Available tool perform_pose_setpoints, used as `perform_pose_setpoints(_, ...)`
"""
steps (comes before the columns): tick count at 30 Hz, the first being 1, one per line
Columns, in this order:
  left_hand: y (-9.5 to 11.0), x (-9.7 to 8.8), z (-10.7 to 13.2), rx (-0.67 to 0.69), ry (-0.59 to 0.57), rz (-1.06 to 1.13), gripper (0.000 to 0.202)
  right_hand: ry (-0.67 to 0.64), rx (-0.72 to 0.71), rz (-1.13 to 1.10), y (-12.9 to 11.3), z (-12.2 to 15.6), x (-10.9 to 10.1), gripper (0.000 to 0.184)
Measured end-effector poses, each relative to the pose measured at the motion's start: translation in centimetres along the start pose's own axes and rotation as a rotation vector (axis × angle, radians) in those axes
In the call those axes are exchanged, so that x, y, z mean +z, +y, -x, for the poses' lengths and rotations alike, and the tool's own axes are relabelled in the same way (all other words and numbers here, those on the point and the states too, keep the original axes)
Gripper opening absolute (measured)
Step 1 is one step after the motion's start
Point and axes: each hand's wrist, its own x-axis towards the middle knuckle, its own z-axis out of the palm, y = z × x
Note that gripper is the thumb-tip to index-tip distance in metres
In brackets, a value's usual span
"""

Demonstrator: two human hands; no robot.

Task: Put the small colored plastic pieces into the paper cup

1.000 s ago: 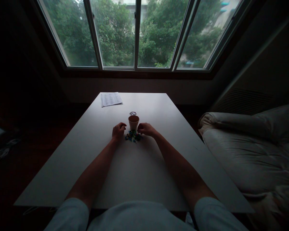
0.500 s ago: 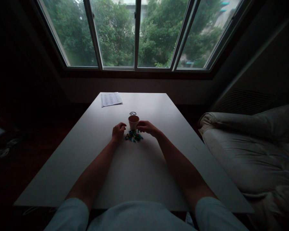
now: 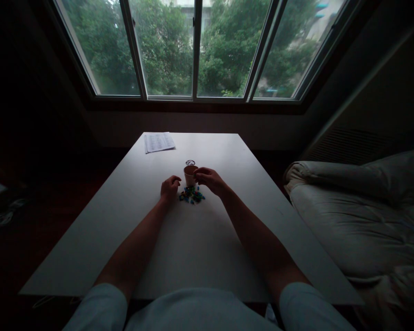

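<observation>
A small tan cup (image 3: pixel 188 174) stands upright near the middle of the white table (image 3: pixel 179 248). Just in front of it lies a little heap of small colourful pieces (image 3: pixel 191 195), blue, green and red. My right hand (image 3: pixel 209 178) hovers at the cup's rim with its fingertips pinched together; what they hold is too small to make out. My left hand (image 3: pixel 169 187) rests on the table left of the heap, fingers curled in.
A printed sheet of paper (image 3: pixel 159 141) lies at the table's far left. A small dark ring-shaped object (image 3: pixel 190 162) sits behind the cup. A pale duvet (image 3: pixel 365 211) is piled to the right. A wide window (image 3: pixel 196 50) fills the far wall.
My right hand has risen from beside the heap to the cup's rim, fingers pinched. My left hand and the cup have stayed in place.
</observation>
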Motion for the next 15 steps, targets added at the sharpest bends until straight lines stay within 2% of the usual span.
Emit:
perform_pose_setpoints(6,0.22,-0.05,0.12,-0.008,0.007,-0.002,0.03,0.146,-0.02,-0.004,0.02,-0.09,-0.03,0.031)
perform_pose_setpoints(15,0.24,-0.09,0.07,0.001,-0.001,0.0,0.03,0.171,0.029,-0.133,0.65,-0.53,-0.19,0.032)
